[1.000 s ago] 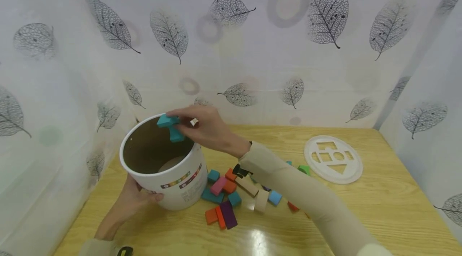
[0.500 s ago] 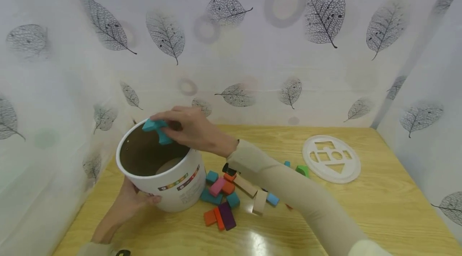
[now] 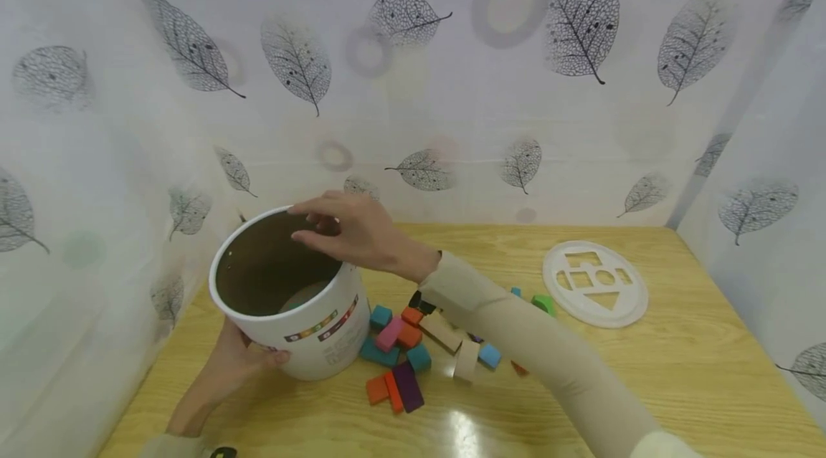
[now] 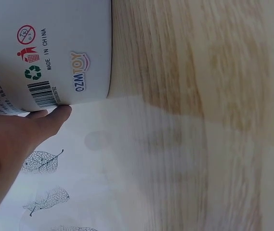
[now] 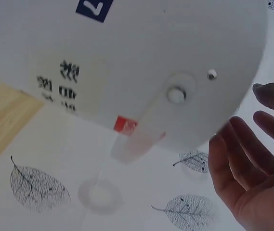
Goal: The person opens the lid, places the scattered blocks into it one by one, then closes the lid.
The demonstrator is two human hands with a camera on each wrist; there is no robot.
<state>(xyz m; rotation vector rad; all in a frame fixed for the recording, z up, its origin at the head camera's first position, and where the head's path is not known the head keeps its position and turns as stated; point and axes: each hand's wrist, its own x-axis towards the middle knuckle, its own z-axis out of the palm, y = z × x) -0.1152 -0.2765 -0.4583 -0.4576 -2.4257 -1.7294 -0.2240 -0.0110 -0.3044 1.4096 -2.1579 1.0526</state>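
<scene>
A white bucket (image 3: pixel 323 343) with coloured labels stands on the left part of the table in the head view, its mouth facing up toward me. My left hand (image 3: pixel 226 365) holds its lower left side, thumb on the front; in the left wrist view the fingers lie against the printed wall, partly hidden. My right hand (image 3: pixel 355 232) hovers over the bucket's right rim, fingers parted and bent, with nothing between them. In the right wrist view that hand (image 5: pixel 257 178) is beside the bucket wall. Only part of the bucket's inside shows, with a faint greenish patch at the bottom.
Right of the bucket lie several loose wooden blocks, among them a purple block (image 3: pixel 408 386), a pink block (image 3: pixel 390 334) and a tan block (image 3: pixel 467 360). A green block (image 3: pixel 543 304) lies farther right. A round white shape-sorter lid (image 3: pixel 596 311) rests at the back right.
The teal blocks held by my right hand over the bucket have left it, and its fingers have parted. My left hand has stayed on the bucket.
</scene>
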